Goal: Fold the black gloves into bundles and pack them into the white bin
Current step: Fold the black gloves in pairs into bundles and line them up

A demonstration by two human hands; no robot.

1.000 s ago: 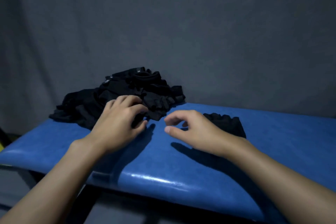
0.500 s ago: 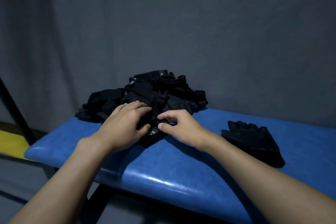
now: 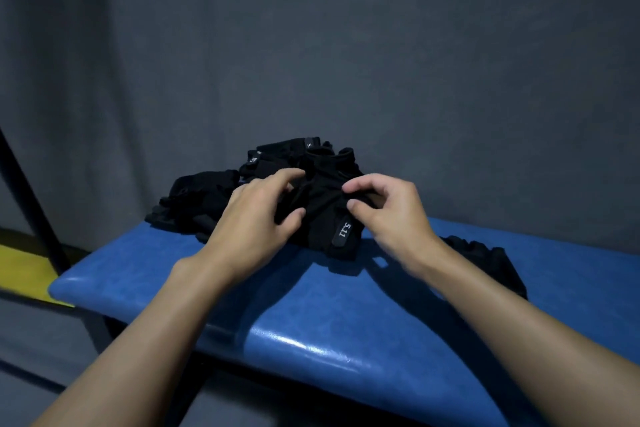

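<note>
At the pile [image 3: 204, 198]'s near edge, the right hand [image 3: 391, 215] pinches one black glove [image 3: 329, 215], the left hand [image 3: 252, 222] grips its left side — likely drawing it free to fold. No white bin shows.

R hand [image 3: 388, 215] came over from bench to pile [image 3: 194, 198], now pinches glove [image 3: 322, 215] w/ L hand [image 3: 256, 218].

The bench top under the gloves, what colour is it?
Blue and shiny; the bench top shows in the head view, the only view.
</note>
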